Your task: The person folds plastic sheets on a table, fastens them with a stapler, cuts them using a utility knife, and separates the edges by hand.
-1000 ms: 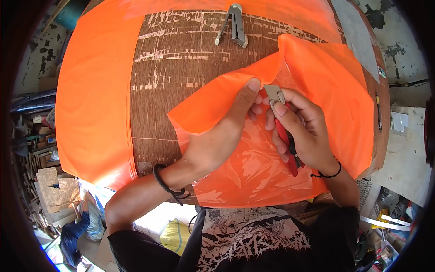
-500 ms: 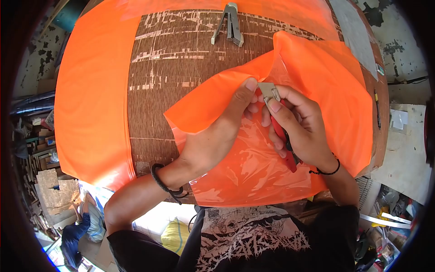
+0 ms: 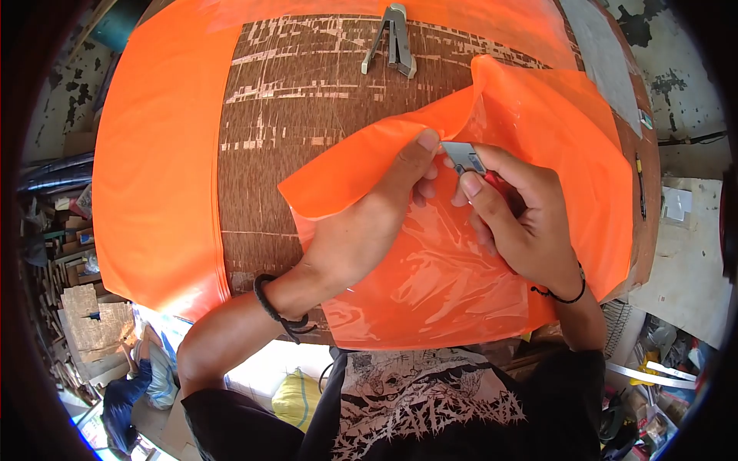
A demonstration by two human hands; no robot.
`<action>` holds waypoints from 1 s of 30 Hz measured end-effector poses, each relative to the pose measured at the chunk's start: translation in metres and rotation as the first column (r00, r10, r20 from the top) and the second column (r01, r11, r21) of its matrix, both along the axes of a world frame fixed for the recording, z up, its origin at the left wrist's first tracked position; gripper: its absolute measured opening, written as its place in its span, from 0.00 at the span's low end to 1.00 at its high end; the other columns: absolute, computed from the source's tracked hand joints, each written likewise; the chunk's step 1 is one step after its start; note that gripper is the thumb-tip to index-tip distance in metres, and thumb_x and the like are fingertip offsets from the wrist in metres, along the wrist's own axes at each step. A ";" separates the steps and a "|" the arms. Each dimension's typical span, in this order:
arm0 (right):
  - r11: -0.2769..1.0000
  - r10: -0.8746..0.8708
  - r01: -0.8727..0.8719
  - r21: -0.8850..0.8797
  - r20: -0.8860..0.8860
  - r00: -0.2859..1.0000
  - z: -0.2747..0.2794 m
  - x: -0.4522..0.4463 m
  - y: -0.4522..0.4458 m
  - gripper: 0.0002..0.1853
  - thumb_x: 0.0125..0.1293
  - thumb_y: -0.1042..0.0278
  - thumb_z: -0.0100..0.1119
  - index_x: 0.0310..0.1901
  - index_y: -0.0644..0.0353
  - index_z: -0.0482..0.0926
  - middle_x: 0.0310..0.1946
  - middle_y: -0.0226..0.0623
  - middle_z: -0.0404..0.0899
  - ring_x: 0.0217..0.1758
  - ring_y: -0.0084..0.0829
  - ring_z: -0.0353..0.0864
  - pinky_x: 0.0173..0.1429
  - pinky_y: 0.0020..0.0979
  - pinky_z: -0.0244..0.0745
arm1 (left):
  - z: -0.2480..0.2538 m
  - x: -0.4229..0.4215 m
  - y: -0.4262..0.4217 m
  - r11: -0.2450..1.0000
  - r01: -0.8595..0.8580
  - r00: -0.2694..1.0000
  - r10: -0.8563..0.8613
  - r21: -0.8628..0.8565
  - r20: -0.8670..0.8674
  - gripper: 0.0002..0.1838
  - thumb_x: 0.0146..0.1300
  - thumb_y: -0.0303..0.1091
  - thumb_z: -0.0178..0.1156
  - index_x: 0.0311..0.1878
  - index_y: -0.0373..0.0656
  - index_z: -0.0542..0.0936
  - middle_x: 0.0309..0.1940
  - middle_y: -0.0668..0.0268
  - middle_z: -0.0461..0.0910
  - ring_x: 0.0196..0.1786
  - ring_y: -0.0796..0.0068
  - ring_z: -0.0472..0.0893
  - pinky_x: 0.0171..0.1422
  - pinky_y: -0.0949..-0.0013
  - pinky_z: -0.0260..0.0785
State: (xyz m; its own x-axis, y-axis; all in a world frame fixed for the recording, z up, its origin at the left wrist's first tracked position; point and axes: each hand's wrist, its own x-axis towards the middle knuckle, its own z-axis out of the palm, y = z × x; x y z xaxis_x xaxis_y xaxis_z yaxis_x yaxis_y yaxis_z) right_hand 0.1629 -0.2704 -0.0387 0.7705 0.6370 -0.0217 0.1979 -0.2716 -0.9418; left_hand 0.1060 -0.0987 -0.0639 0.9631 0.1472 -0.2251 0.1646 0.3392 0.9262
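Observation:
My left hand [image 3: 369,211] pinches the fold of a glossy orange plastic sheet [image 3: 580,146] between thumb and fingers. In my right hand [image 3: 530,211] is a red-handled utility knife [image 3: 464,156], its wide metal blade pointing left. The tip of the blade is by my left thumb, at the held fold; I cannot tell whether it touches the plastic. Most of the red handle is hidden inside my right palm. Below both hands the lower part of the sheet lies creased and shiny towards my body.
A metal stapler [image 3: 397,46] lies on the scratched brown wooden table [image 3: 269,177]. Flat orange plastic [image 3: 161,154] covers the table's left side. A pen [image 3: 640,187] rests near the right edge. Another person [image 3: 138,392] is low at the left, near scrap wood.
My right hand has shifted slightly right and turned, so the knife's blade tilts differently and its red handle is now mostly hidden. My left hand keeps its pinch on the sheet.

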 end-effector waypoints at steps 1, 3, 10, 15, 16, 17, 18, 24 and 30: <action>1.000 0.005 -0.002 -0.028 0.079 0.997 0.000 0.000 0.000 0.13 0.70 0.72 0.56 0.54 0.67 0.78 0.22 0.33 0.76 0.21 0.16 0.70 0.26 0.22 0.65 | 0.000 0.000 0.000 1.000 0.002 1.000 -0.002 -0.005 0.010 0.12 0.73 0.36 0.55 0.44 0.37 0.79 0.32 0.66 0.78 0.35 0.77 0.76 0.41 0.72 0.68; 0.998 0.019 -0.011 -0.054 0.145 0.989 -0.001 0.001 -0.002 0.13 0.70 0.72 0.57 0.53 0.67 0.78 0.23 0.35 0.75 0.22 0.17 0.70 0.26 0.22 0.65 | 0.000 0.000 0.000 1.000 0.003 1.000 -0.003 -0.011 0.020 0.12 0.73 0.37 0.55 0.44 0.36 0.79 0.32 0.66 0.78 0.35 0.77 0.76 0.41 0.72 0.68; 0.999 0.033 -0.025 -0.025 0.414 0.909 -0.009 0.003 -0.001 0.12 0.67 0.77 0.59 0.51 0.66 0.79 0.25 0.37 0.75 0.22 0.22 0.70 0.27 0.23 0.66 | -0.001 0.000 0.001 1.000 -0.018 0.999 0.018 -0.011 0.035 0.17 0.72 0.43 0.55 0.39 0.37 0.81 0.29 0.67 0.79 0.31 0.79 0.77 0.37 0.74 0.70; 0.988 0.091 -0.020 -0.154 0.472 0.877 -0.001 0.002 -0.002 0.12 0.66 0.77 0.58 0.51 0.67 0.79 0.27 0.39 0.77 0.25 0.26 0.75 0.30 0.26 0.70 | 0.002 0.001 0.002 0.999 -0.012 1.000 0.012 -0.039 -0.004 0.17 0.73 0.43 0.55 0.38 0.37 0.80 0.29 0.68 0.79 0.31 0.79 0.76 0.38 0.74 0.69; 0.988 0.096 -0.019 -0.152 0.520 0.848 -0.002 0.001 -0.002 0.14 0.65 0.79 0.59 0.52 0.65 0.78 0.26 0.39 0.76 0.24 0.29 0.76 0.28 0.27 0.71 | 0.002 0.001 0.003 0.998 0.002 1.000 -0.003 -0.059 -0.009 0.17 0.73 0.43 0.55 0.37 0.37 0.80 0.28 0.68 0.78 0.32 0.79 0.76 0.38 0.73 0.69; 0.988 0.096 -0.018 -0.151 0.521 0.848 -0.001 0.001 -0.002 0.14 0.65 0.79 0.59 0.52 0.65 0.78 0.26 0.39 0.76 0.24 0.29 0.76 0.28 0.27 0.71 | 0.002 0.002 0.003 0.997 0.018 1.000 -0.019 -0.079 -0.013 0.17 0.72 0.44 0.55 0.36 0.37 0.80 0.28 0.68 0.77 0.32 0.79 0.75 0.39 0.73 0.69; 0.984 0.104 -0.007 -0.180 0.533 0.840 0.000 0.000 -0.002 0.14 0.64 0.78 0.59 0.52 0.64 0.78 0.28 0.38 0.77 0.25 0.30 0.77 0.28 0.28 0.72 | 0.002 0.002 0.003 0.997 0.018 1.000 -0.019 -0.079 -0.013 0.17 0.72 0.44 0.55 0.36 0.37 0.80 0.28 0.68 0.77 0.32 0.79 0.75 0.39 0.73 0.69; 0.973 0.128 0.027 -0.231 0.626 0.769 -0.002 -0.003 -0.002 0.16 0.64 0.76 0.59 0.54 0.60 0.78 0.31 0.36 0.78 0.27 0.33 0.79 0.28 0.31 0.75 | 0.004 0.002 0.004 0.995 0.021 0.999 -0.025 -0.098 -0.039 0.18 0.72 0.44 0.55 0.36 0.37 0.80 0.28 0.68 0.77 0.32 0.79 0.75 0.39 0.72 0.68; 0.980 0.085 0.048 -0.194 0.623 0.777 0.005 -0.003 -0.003 0.14 0.62 0.75 0.63 0.50 0.61 0.80 0.31 0.36 0.78 0.28 0.30 0.80 0.28 0.28 0.74 | 0.004 0.002 0.003 0.997 0.013 0.999 -0.017 -0.082 -0.043 0.18 0.72 0.45 0.55 0.40 0.36 0.81 0.29 0.67 0.77 0.33 0.78 0.76 0.40 0.73 0.69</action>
